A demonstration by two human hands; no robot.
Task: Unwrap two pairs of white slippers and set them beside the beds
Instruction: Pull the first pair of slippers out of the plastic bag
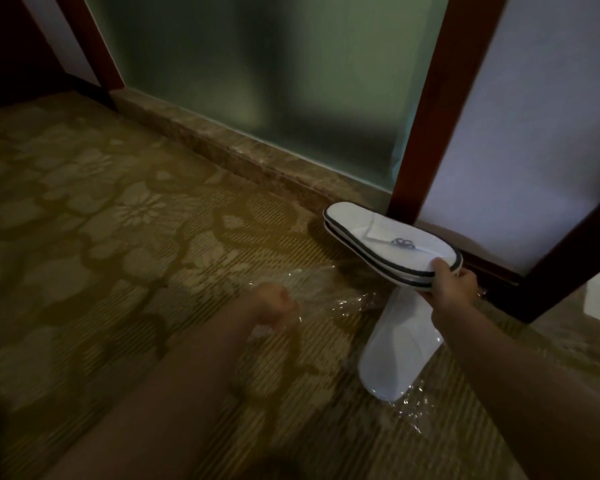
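Reaching forward, right hand pinches stacked slippers; left hand fisted on plastic wrap.

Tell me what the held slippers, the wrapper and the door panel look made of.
Held slippers: soft white cloth, matte, with dark edging. Wrapper: thin clear plastic film, judging by its crinkled glints. Door panel: probably frosted glass, greenish and blurring what lies behind.

Floor: olive-gold carpet with a pale floral pattern, bounded at the far edge by a brown marble threshold strip. Lying directly on the carpet: crumpled clear plastic wrap and, partly over it, a flat white slipper pair still wrapped.
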